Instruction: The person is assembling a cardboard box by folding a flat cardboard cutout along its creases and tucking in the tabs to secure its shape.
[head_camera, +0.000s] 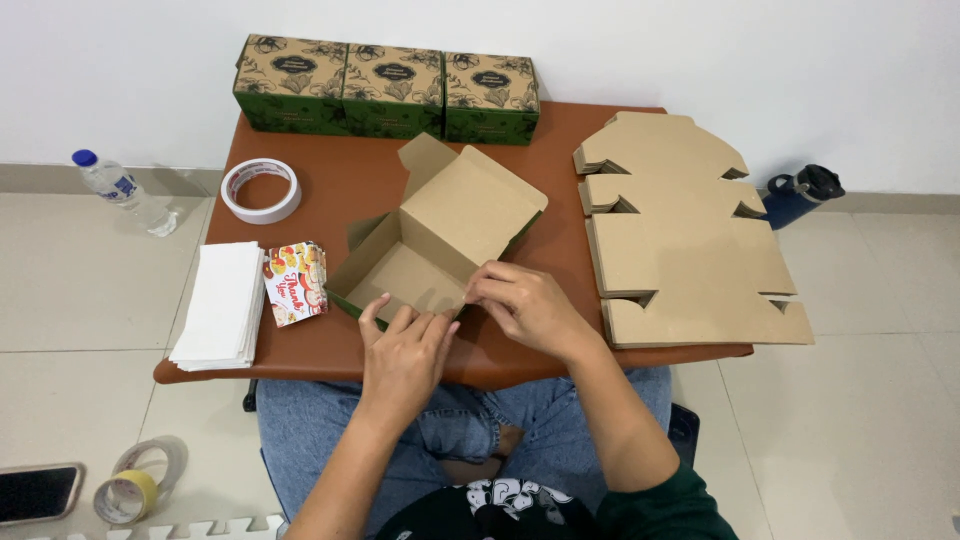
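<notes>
- One half-folded cardboard box (440, 235) is seen at the middle of the small brown table (345, 180), its lid flap raised and its plain kraft inside open to view.
- The box's near wall is pinched by the left hand (402, 352), whose fingers are closed over the edge; the near right corner is gripped between the fingertips of the right hand (527, 305).
- The near wall itself is largely hidden behind both hands, so its fold cannot be made out.
- Three finished boxes (388, 88), green with a floral print, are lined up touching one another along the far table edge.
- A stack of flat box blanks (685, 235) is laid on the right, overhanging the table's right edge; their number cannot be counted.
- One roll of white tape (261, 190), a small pile of printed cards (296, 282) and a stack of white paper sheets (220, 305) are kept on the left, the sheets reaching the left rim.
- Bare tabletop is left only around the tape roll and beside the hands at the near edge.
</notes>
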